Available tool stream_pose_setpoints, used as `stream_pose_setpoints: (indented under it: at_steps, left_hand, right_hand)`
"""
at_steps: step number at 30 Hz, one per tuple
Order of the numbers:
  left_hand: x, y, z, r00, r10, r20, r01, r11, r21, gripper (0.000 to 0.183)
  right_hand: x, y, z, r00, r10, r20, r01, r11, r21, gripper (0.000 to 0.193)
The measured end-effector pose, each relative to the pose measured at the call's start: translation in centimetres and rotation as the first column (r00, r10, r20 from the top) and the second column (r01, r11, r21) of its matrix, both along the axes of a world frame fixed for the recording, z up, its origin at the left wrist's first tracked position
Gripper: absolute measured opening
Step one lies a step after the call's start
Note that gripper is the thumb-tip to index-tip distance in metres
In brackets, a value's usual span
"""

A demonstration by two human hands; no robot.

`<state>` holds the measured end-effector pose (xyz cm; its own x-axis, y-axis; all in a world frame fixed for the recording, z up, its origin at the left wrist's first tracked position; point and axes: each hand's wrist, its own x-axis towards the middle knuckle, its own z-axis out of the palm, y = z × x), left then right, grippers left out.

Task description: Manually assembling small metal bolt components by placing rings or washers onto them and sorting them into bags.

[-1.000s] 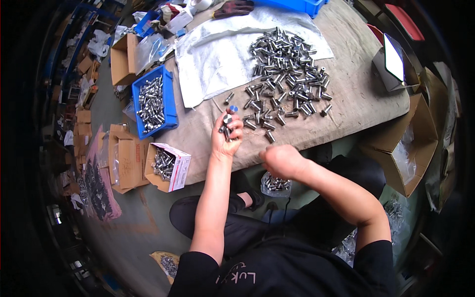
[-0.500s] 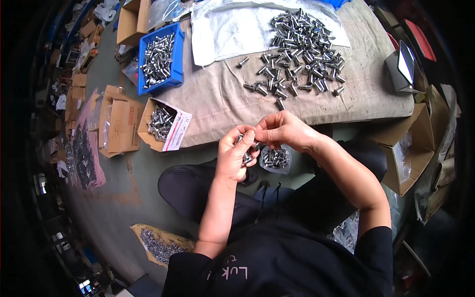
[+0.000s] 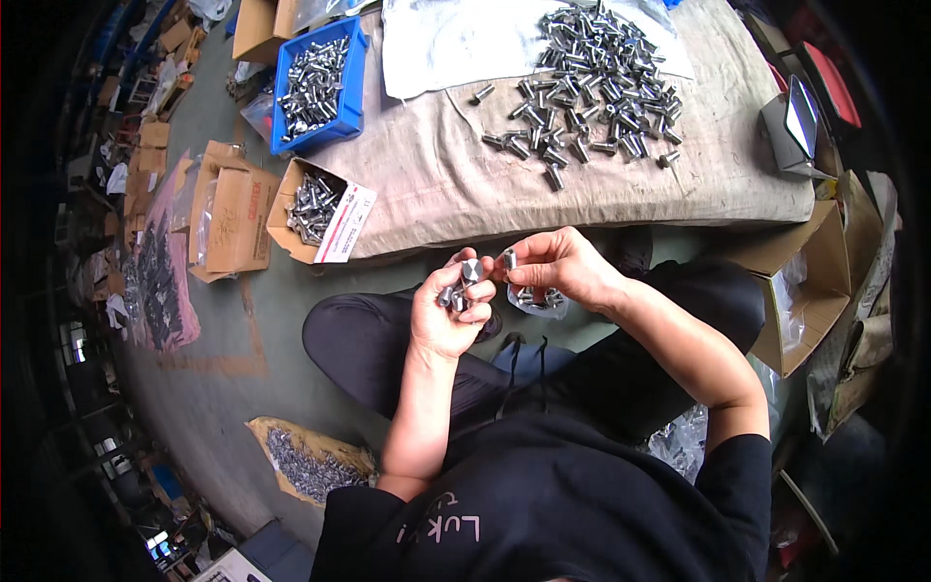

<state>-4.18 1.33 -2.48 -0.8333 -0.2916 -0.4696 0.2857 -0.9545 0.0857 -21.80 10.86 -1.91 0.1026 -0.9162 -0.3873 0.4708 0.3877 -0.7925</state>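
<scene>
My left hand (image 3: 438, 328) is curled round several metal bolts (image 3: 472, 271). One round, flat head faces up, and shanks poke out between the fingers. Close beside it, my right hand (image 3: 574, 272) pinches a short shiny metal bolt (image 3: 510, 259) between thumb and fingertips, held upright and apart from the left hand's bolts. Beneath the right hand, partly hidden by it, a clear plastic bag (image 3: 555, 310) of small metal parts sits over the floor. A large heap of loose bolts (image 3: 611, 92) lies on the cloth-covered work surface (image 3: 427, 175) in front.
Bolts fill a blue bin (image 3: 356, 92) and a small open carton (image 3: 281, 233) at the left. An empty-looking brown box (image 3: 238, 218) stands further left. At the right are an open cardboard box (image 3: 824, 320) and a white stand (image 3: 790, 136). Yellow sheeting (image 3: 276, 466) with small parts lies lower left.
My hands, together before, have parted slightly. The left has turned and opened a little, exposing its bolts; the right now holds a bolt up in view. The whole view has shifted a little.
</scene>
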Motion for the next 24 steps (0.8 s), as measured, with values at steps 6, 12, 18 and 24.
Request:
stream_pose_setpoints:
  at_steps: [6, 12, 18, 24]
  left_hand:
    - [0.6, 0.7, 0.4, 1.000, -0.013, 0.016, 0.017, 0.956, -0.292, 0.025]
    - [0.4, 1.5, 1.2, 0.975, 0.109, 0.195, 0.004, 0.863, -0.505, 0.026]
    - [0.8, 1.3, 2.2, 0.947, 0.141, 0.289, 0.122, 0.675, -0.728, 0.016]
    - [0.5, 1.5, 4.2, 0.847, 0.182, 0.499, 0.485, 0.119, -0.866, 0.016]
  right_hand:
    - [1.0, 0.0, -0.5, 0.968, -0.196, -0.156, 0.151, 0.954, -0.257, 0.017]
    - [1.3, 0.1, -0.2, 0.929, -0.199, -0.313, 0.091, 0.940, -0.328, 0.013]
    - [1.0, 0.2, 0.1, 0.990, -0.080, -0.119, 0.054, 0.977, -0.206, 0.014]
    - [1.2, 0.3, 0.2, 0.999, -0.026, -0.047, 0.018, 0.986, -0.167, 0.017]
